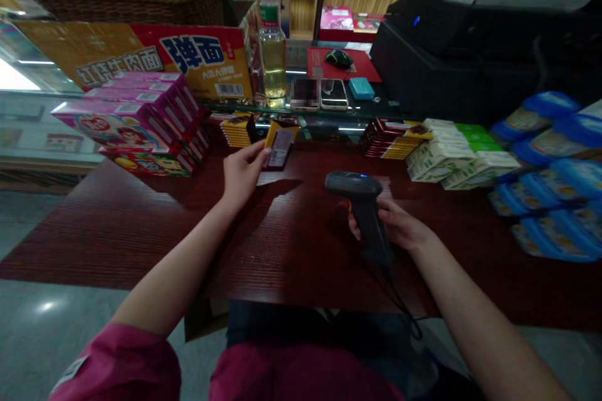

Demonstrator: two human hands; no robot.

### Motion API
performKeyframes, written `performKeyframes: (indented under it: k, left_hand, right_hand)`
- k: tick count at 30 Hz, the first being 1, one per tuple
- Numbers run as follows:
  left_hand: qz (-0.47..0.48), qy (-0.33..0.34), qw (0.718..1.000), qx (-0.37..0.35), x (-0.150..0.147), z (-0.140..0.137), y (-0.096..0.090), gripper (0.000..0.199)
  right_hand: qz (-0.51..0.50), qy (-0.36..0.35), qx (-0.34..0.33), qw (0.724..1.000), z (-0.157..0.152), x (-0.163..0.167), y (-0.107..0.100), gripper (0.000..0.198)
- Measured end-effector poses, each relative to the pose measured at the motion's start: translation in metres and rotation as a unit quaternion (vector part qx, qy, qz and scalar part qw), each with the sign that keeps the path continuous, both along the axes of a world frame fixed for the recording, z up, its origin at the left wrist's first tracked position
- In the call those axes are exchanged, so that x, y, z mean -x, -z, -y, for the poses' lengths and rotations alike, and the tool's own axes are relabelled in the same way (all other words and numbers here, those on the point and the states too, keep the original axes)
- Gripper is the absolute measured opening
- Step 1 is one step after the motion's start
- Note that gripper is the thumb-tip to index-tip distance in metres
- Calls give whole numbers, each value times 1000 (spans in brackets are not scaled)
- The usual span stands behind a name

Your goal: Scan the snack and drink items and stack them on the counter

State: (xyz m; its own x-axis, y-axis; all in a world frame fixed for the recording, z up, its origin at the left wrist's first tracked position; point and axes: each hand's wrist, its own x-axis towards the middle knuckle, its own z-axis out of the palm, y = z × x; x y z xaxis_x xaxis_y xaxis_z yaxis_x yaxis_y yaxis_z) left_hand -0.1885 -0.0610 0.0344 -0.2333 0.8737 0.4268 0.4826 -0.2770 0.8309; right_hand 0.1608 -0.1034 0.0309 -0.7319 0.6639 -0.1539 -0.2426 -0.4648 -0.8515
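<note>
My left hand [242,174] pinches the upper left edge of a flat yellow and maroon packet [281,147], which looks like a chocolate bar. The packet is tilted up above the counter, its printed back turned towards me. In my right hand [403,225] is a black barcode scanner [370,219], gripped by its handle, with a small blue light on top and a cable hanging down. Just behind my left hand lies a stack of similar packets [237,131]. Another stack of maroon and yellow packets [391,138] lies beyond the scanner, to its right.
Purple boxes [136,100] are stacked on the dark wood counter [282,244] at left. White-green cartons [463,153] and blue-lidded tubs [559,200] stand at right. On the glass shelf are a cardboard box [188,66], a bottle [273,50], phones [333,94] and a mouse [338,59].
</note>
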Motion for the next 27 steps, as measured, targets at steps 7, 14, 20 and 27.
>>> performKeyframes:
  k: [7, 14, 20, 27]
  left_hand:
    - [273, 156, 906, 285, -57, 11, 16, 40]
    - [264, 159, 902, 302, -57, 13, 10, 34]
    - [259, 159, 906, 296, -57, 12, 14, 36]
    - [117, 102, 982, 108, -67, 18, 16, 42]
  right_hand:
    - [21, -23, -30, 999, 1, 2, 6, 61]
    - [35, -38, -37, 998, -2, 9, 4, 60]
    - [18, -29, -32, 999, -2, 10, 4, 59]
    - [-12, 62, -13, 998, -1, -12, 11, 52]
